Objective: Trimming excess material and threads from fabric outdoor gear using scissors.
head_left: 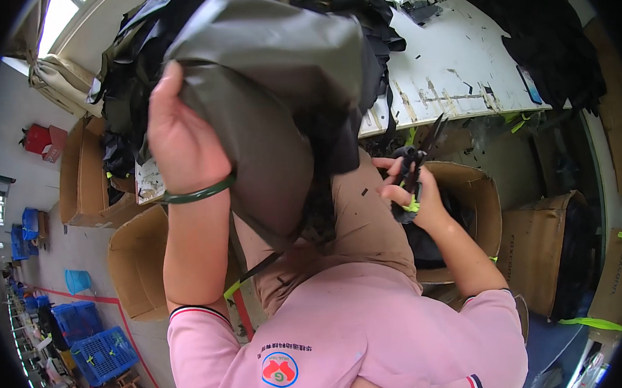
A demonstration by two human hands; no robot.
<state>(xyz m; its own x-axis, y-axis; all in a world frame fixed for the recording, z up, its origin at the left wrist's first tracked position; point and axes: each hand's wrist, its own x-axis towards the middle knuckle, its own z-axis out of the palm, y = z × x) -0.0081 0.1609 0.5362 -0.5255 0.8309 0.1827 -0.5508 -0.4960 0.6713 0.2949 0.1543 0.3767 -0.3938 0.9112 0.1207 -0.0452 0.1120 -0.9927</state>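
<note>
Our left hand [187, 148] is raised at the near edge of the tabletop [417, 64], set against the left side of a big olive-grey coated fabric piece [262, 118]. Most of its fingers are hidden behind the material, so we cannot tell how firmly they close on it. We wear a dark green bangle [203, 193] on that wrist. The fabric piece rises over the tabletop's front and hangs down in folds above our lap, covering part of our brown trousers [374, 215].

Our right hand [430, 200] is clamped on a pair of dark scissors [412, 169], to the right of the fabric and apart from it. The blades point up and to the right, toward the tabletop edge, and a bit of yellow-green material shows by the handles.

Behind the fabric piece we see a heap of black material and straps [135, 98]. Farther right on the tabletop lie clear plastic packets [424, 13], dark scraps and a large black cloth [548, 33]. Below, we have an open cardboard box [139, 267] on our left and another open box [480, 189] behind our right hand. Blue crates [106, 356] stand on the floor off to the left.
</note>
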